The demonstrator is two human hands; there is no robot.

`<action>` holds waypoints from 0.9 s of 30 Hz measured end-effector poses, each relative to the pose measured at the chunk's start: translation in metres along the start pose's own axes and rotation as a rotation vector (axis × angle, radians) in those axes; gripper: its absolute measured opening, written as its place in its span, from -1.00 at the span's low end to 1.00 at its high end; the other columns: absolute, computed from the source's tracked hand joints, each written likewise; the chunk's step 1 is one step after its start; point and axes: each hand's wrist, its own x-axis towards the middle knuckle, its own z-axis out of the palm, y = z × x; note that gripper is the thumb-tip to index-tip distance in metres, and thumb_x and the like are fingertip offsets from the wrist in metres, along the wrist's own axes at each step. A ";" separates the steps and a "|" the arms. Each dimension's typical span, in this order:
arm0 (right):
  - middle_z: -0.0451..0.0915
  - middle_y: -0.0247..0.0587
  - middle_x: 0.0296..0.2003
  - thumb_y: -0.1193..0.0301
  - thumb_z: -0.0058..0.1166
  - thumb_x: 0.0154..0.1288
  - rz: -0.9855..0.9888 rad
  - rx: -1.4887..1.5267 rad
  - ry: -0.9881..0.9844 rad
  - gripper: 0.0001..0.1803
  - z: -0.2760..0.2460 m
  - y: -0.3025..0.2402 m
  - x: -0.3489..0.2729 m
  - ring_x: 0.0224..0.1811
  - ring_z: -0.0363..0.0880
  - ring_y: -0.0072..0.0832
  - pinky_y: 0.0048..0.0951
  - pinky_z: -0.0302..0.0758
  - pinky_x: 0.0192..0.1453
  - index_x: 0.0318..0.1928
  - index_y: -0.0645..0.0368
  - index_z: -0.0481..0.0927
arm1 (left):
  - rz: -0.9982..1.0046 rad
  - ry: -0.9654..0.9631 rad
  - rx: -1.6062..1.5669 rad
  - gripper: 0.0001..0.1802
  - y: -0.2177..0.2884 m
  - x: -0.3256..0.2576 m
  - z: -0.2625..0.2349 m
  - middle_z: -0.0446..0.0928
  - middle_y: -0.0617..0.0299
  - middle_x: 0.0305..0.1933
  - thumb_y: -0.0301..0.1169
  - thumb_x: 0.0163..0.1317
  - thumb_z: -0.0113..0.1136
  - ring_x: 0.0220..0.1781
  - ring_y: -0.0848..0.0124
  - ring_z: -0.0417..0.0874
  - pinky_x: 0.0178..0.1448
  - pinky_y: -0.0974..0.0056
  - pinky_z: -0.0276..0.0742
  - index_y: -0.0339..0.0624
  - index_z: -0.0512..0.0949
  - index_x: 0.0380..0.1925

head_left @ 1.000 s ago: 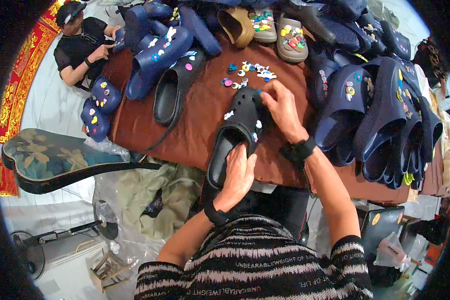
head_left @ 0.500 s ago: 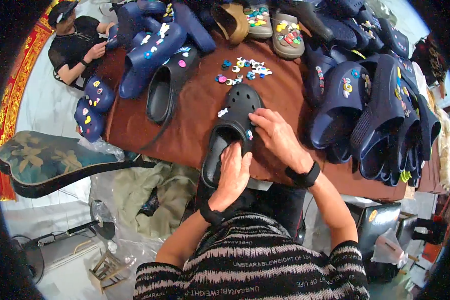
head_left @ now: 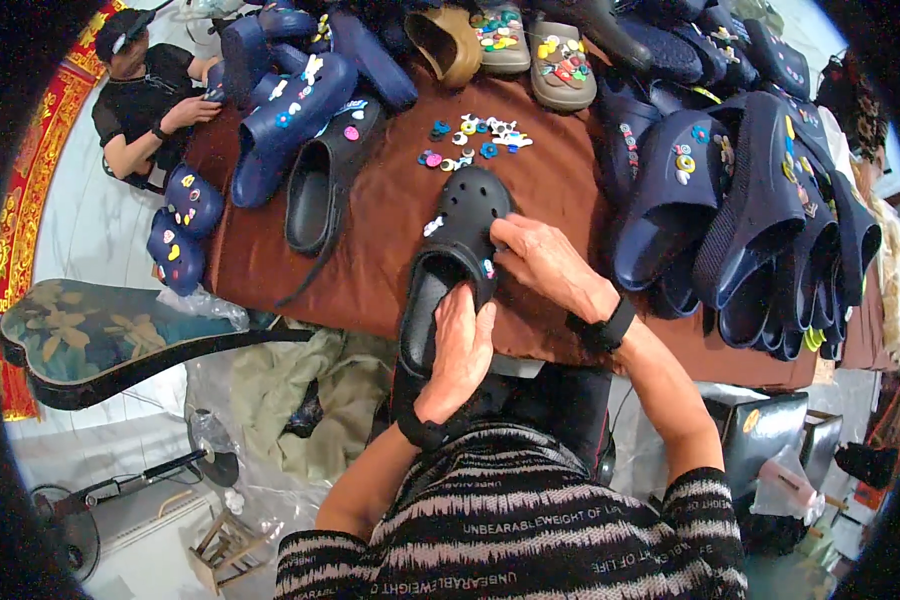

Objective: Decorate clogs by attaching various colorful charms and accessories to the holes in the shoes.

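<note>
Black clog (head_left: 475,205) at the brown cloth's (head_left: 370,260) near edge.
Left hand (head_left: 458,345) reaches fingers-first into the opening, clamped on the clog; right hand (head_left: 548,262) bends inward, fingertips at its side, pinch indeterminable; toe points away, long axis leaning slightly right.

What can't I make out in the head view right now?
In the head view:
Left hand: finger ends, hidden inside the black clog.
Right hand: whatever it may pinch, hidden by the hand itself.
Loose charms: many too small to identify.
Dark shoe: far end, cut off by the top edge.
</note>
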 end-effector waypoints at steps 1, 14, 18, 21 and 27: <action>0.47 0.06 -0.36 0.51 0.09 0.19 0.032 0.054 -0.008 -0.85 0.005 -0.001 -0.006 -0.23 0.51 0.11 0.00 0.46 -0.19 -0.27 0.22 0.39 | -0.001 0.002 -0.001 -0.56 -0.001 0.000 0.000 0.44 -0.25 0.12 -0.28 0.44 -0.02 0.22 -0.14 0.38 0.34 -0.05 0.22 -0.41 0.35 0.15; 0.57 0.18 -0.33 0.40 0.15 0.31 0.231 0.099 0.381 -0.79 -0.008 0.027 0.032 -0.23 0.57 0.12 0.00 0.46 -0.18 -0.18 0.25 0.44 | -0.029 -0.028 0.024 -0.46 -0.002 0.003 0.000 0.40 -0.30 0.19 -0.20 0.45 -0.03 0.28 -0.17 0.36 0.39 -0.03 0.19 -0.48 0.30 0.21; 0.60 0.06 -0.16 0.46 0.14 0.26 0.092 0.019 0.270 -0.74 -0.007 0.022 0.030 -0.09 0.59 0.03 -0.08 0.53 -0.03 -0.05 0.22 0.56 | 0.032 -0.015 -0.030 -0.48 -0.006 0.005 -0.001 0.42 -0.27 0.19 -0.27 0.41 0.02 0.27 -0.14 0.38 0.38 -0.05 0.22 -0.46 0.32 0.20; 0.60 0.00 -0.08 0.55 0.14 0.21 0.008 0.167 0.143 -0.69 0.003 -0.004 0.004 -0.02 0.60 0.00 -0.17 0.55 0.08 -0.01 0.21 0.58 | 0.009 0.040 -0.119 -0.47 0.000 0.000 -0.011 0.42 -0.25 0.19 -0.29 0.40 0.06 0.25 -0.13 0.42 0.36 -0.03 0.29 -0.45 0.31 0.24; 0.49 -0.03 0.13 0.50 0.17 0.24 0.072 0.075 0.099 -0.57 0.011 -0.028 -0.028 0.13 0.53 -0.01 -0.16 0.53 0.15 0.14 0.19 0.52 | 0.302 0.236 0.246 -0.31 0.005 0.003 -0.048 0.28 -0.16 0.35 -0.35 0.22 0.28 0.42 -0.10 0.25 0.46 -0.06 0.16 -0.27 0.27 0.33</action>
